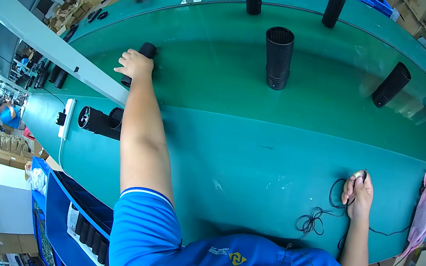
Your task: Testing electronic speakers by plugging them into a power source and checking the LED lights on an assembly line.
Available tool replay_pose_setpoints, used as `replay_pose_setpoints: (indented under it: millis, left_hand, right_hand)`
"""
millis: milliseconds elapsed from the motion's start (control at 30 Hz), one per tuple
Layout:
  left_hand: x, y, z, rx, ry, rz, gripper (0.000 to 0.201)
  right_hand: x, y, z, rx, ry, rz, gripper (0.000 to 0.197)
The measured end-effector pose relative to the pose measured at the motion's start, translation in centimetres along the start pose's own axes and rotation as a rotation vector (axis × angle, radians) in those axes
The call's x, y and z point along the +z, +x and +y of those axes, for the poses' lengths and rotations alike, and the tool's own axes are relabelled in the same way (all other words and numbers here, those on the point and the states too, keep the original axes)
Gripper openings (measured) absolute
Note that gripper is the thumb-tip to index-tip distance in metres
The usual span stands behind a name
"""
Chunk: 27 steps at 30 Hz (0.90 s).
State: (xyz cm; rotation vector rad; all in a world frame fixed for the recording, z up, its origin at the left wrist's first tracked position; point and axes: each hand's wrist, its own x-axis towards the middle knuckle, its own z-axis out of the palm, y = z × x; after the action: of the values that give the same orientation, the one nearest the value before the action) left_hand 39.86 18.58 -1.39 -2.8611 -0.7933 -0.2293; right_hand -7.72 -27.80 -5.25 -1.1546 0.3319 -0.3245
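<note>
Currently, the left hand point(135, 64) is stretched far out over the green belt point(256, 139) and is closed around a black tube point(144, 52), which is gripped at its near side and stands on the belt's far-left part. The right hand point(358, 194) is rested on the near edge of the belt, fingers curled around a small object at the end of a black cord point(322, 215); what the object is cannot be told. Four more black tubes are stood apart on the belt, the nearest mesh tube point(277, 57) at the centre. Two further tubes point(100, 120) are laid on their sides by the left rail. By judgement, the gripped tube is not yet lifted, and handling is at an early stage.
</note>
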Motion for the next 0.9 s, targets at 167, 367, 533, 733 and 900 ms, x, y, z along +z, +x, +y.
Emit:
replay_pose_setpoints:
  millis: [167,367,533,733,900]
  left_hand:
    - [-0.4,-0.7,-0.9,0.127,-0.130,-0.145,0.058]
    - [-5.5,-8.4,2.7,0.538,-1.730,-0.359,0.048]
    - [-13.1,-23.4,2.6,0.834,-2.403,-1.273,0.063]
    - [-15.4,-34.4,0.5,1.000,-2.623,-1.805,0.062]
    - [-15.4,-38.1,0.2,0.957,-2.648,-1.963,0.070]
  right_hand:
    - [-0.3,0.1,0.4,0.007,0.017,0.005,0.020]
    - [0.2,0.1,-0.5,0.118,0.113,0.020,0.019]
    - [1.7,-0.4,-1.6,0.264,0.146,-0.032,0.019]
    - [8.7,-2.4,-7.7,0.310,0.149,-0.313,0.032]
    - [11.0,-5.4,-10.8,0.046,-0.035,-0.463,0.030]
